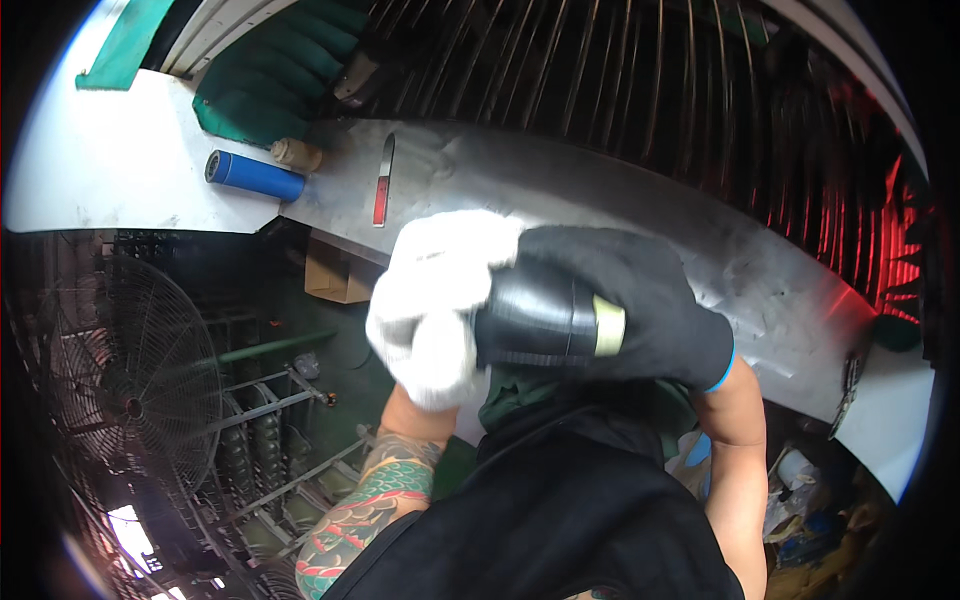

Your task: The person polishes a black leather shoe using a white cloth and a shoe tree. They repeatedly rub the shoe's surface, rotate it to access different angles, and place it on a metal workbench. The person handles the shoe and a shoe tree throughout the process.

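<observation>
Close in front of my body, both hands hold a smooth black rounded cylinder with a pale yellow band near its right end; I cannot make out its exact kind. My left hand, in what looks like a white glove and blurred, is closed against the left end. In a black glove with a blue cuff edge, my right hand wraps the right end from above and behind. Its fingertips are mostly hidden. Beyond my hands, on the metal worktop, lies a flat strip tool with a red handle.
A blue tube and a tan cylinder lie on the worktop's left. Rows of thin metal rods rise behind it, lit red at right. A large fan stands lower left, and a cardboard box sits below the worktop.
</observation>
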Tool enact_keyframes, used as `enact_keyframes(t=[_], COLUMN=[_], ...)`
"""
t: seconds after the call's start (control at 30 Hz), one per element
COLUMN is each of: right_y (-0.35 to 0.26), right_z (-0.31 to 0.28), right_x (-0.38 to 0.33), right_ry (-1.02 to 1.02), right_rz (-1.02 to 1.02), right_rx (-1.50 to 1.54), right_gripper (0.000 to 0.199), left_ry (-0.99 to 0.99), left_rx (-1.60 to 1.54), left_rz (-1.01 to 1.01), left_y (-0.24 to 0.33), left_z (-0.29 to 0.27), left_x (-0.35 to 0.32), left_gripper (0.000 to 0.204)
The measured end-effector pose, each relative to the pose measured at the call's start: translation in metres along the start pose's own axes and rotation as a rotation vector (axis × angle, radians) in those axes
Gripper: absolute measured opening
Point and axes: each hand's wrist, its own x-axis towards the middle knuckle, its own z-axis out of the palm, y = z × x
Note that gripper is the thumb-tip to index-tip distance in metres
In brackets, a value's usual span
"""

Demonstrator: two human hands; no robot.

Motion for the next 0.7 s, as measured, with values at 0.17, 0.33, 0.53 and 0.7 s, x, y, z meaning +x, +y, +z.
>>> enact_keyframes(t=[0.17,0.33,0.53,0.7], right_y=[0.007,0.034,0.042,0.041], right_z=[0.002,0.022,0.054,0.048], right_x=[-0.002,-0.065,-0.145,-0.146], right_ry=[0.112,0.158,0.082,-0.129], right_rz=[-0.059,-0.047,-0.047,-0.158], right_rx=[-0.385,-0.597,-0.555,-0.630], right_gripper=[0.059,0.046,0.045,0.042], left_ry=[-0.116,-0.113,-0.260,-0.236], left_rx=[-0.280,-0.111,-0.039,0.232], left_rz=[0.233,-0.024,-0.538,-0.820], left_y=[-0.062,-0.092,-0.072,-0.071], left_z=[-0.005,0.006,-0.005,0.002], left_x=[0.013,-0.044,-0.096,-0.083], left_gripper=[0.046,0.059,0.063,0.042])
